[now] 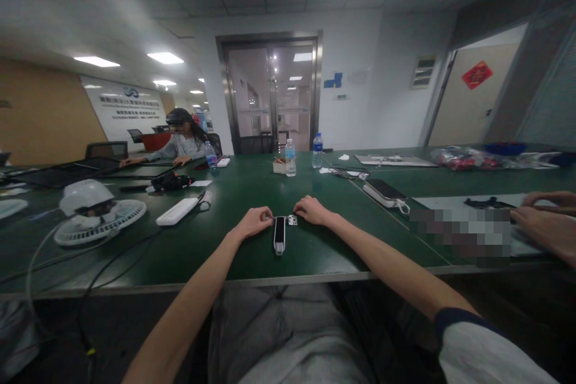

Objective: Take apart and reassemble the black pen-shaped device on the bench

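Observation:
A slim black device with white edges (279, 231) lies lengthwise on the green table, between my hands. Beside its upper right side is a small black-and-white patterned piece (293, 221). My left hand (254, 222) is closed, its thumb and fingers pinched together near the device's upper left corner; anything in that pinch is too small to make out. The fingers of my right hand (311, 210) are curled down, with the tips at the upper edge of the patterned piece.
To the left are a white power bank-like box (177, 212) with a cable and a white fan (101, 222). Water bottles (290, 159) stand farther back. On the right lies a black-topped white device (384, 191); another person's hands (546, 222) work beyond it. Someone sits across the table (245, 192).

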Demonstrator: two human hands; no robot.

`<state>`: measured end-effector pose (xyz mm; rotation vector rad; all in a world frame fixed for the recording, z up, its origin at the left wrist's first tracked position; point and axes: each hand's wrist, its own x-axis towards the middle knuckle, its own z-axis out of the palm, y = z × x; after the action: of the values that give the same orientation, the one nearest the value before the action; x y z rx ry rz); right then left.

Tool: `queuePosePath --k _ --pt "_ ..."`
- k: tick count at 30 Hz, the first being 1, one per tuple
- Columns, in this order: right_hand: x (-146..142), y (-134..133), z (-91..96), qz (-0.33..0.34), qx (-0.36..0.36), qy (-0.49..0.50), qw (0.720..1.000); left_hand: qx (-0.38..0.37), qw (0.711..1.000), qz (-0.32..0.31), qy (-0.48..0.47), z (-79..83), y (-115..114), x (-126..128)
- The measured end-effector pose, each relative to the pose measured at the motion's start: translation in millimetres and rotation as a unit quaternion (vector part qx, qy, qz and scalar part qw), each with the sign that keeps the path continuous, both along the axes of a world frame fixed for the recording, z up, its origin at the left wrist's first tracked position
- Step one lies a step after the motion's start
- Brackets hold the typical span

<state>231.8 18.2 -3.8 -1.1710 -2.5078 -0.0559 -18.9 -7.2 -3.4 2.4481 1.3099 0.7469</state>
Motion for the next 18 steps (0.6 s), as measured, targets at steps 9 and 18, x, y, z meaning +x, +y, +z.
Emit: queuePosePath --k 9,18 --pt "-3 -13 9.8 0.035 -0.025 0.069 0.997 0.000 1.000 0.003 -0.001 1.5 -1 0" --pt "-11 -30 14.6 0.064 -0.090 0.119 0.987 -0.003 1.000 0.000 0.001 3.8 -3 1"
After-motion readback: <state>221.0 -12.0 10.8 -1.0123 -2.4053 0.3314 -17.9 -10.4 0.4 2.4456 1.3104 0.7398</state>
